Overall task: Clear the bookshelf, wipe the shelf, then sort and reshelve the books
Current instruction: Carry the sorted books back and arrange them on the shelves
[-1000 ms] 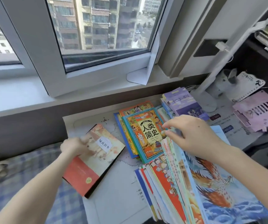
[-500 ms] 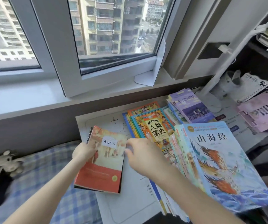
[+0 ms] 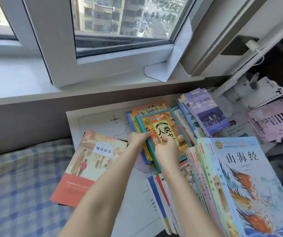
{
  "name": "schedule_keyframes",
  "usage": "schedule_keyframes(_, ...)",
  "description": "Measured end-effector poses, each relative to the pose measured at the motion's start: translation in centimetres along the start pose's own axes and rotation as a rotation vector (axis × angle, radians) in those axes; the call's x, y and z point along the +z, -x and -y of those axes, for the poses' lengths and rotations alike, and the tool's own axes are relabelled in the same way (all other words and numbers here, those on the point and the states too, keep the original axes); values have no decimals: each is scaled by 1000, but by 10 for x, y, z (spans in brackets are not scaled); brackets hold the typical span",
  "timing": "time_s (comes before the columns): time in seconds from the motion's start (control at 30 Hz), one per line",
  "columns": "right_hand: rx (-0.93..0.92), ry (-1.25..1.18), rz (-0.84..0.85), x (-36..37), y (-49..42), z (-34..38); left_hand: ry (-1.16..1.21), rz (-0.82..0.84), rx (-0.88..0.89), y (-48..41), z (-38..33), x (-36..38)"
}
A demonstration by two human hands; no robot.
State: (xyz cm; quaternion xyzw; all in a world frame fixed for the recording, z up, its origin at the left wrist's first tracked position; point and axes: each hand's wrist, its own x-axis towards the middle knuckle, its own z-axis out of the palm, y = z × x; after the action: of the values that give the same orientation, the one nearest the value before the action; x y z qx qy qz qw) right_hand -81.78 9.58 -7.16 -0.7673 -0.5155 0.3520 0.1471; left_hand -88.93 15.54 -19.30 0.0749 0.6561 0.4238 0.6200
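Note:
A teal-bordered picture book [image 3: 169, 124] tops a small stack on the white map mat [image 3: 103, 122]. My left hand [image 3: 137, 139] pinches the left edge of that book. My right hand [image 3: 167, 151] lies on its near corner with fingers curled over the cover. An orange and cream paperback [image 3: 96, 161] lies flat to the left, overhanging the desk edge, with no hand on it. A blue dragon-cover book [image 3: 250, 177] fronts a leaning row of thin books [image 3: 204, 168] at the right. A purple book [image 3: 205, 113] tops another pile behind.
Checked blue bedding [image 3: 17, 185] lies left of the desk. The window sill [image 3: 17, 77] runs along the back. A white lamp base [image 3: 222, 103], its arm, and pink punched card [image 3: 272, 120] crowd the right side. More thin books [image 3: 161, 202] stand at the near edge.
My left hand let go of the orange paperback, which now lies flat. Both hands moved right onto the teal-bordered book. The camera moved closer.

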Motion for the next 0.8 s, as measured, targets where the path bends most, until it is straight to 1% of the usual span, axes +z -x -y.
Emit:
schedule_keyframes(0.13,11,-1,-15,-1,-4,-6,-11,9,-64,-11,-4,2)
schedule_keyframes(0.23,15,-22,-9,1,-5,-7,57,18,-111,-18,-8,1)
schedule_keyframes(0.33,28,-60,-9,3,-3,-5,129,27,-122,-19,-4,9)
schedule_keyframes(0.43,17,-84,-13,2,-1,-2,197,11,-43,-17,-1,20)
schedule_keyframes(0.57,-12,-115,-36,-5,2,1,226,-87,50,-16,2,18)
schedule_keyframes(0.7,-31,-151,-42,-10,5,-3,158,-59,130,-23,-1,20)
schedule_keyframes(0.8,-71,-139,-61,-12,7,-5,76,-118,199,-14,-13,18)
